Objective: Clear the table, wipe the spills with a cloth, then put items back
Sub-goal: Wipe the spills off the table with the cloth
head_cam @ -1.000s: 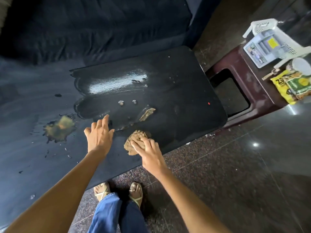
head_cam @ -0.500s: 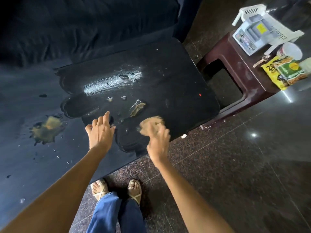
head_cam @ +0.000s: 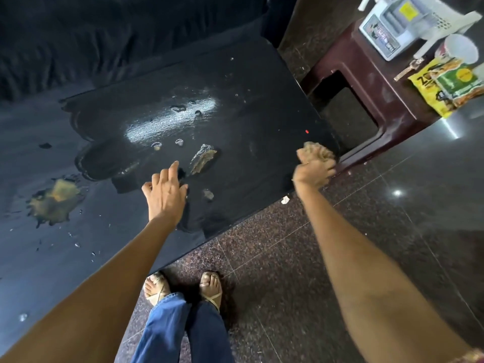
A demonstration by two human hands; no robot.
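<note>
Gripping cloth (head_cam: 317, 151) at table (head_cam: 262, 100) corner

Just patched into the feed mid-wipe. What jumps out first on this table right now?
The black table is wet, with a bright glare patch mid-top and a big yellowish-brown spill at its left. Smaller brown smears lie just beyond the left hand, which is spread open over the top. The right hand grips a tan cloth at the table's right near corner, beside the maroon stool.
</note>
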